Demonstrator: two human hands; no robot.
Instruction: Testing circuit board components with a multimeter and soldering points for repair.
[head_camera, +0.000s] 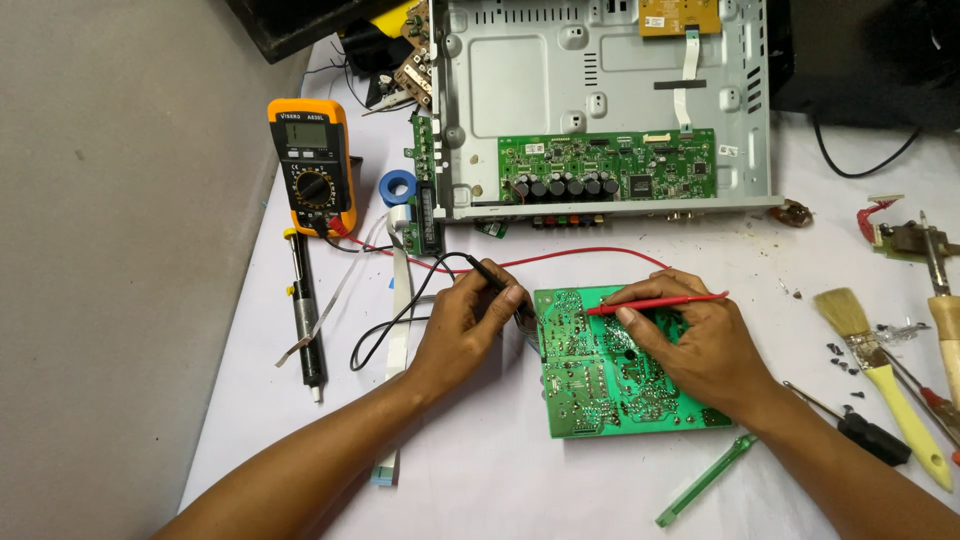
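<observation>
- Head view: the green board (610, 365) lies solder side up on the white tabletop (560, 490), its long axis running left to right, slightly tilted.
- The left hand (470, 320) is closed on the black probe (492, 272), tip pointing down-right at the board's left edge.
- The right hand (690, 335) pinches the red probe (660, 302); it lies nearly level, tip pointing left onto the board.
- The orange meter (312, 165) stands upper left, well apart.
- A metal chassis (600, 100) sits behind the board.

Open metal chassis (520, 70) with green mainboard (607, 165), desoldering pump (305, 320), yellow-handled brush (880, 375), blue tape roll (398, 186)
</observation>
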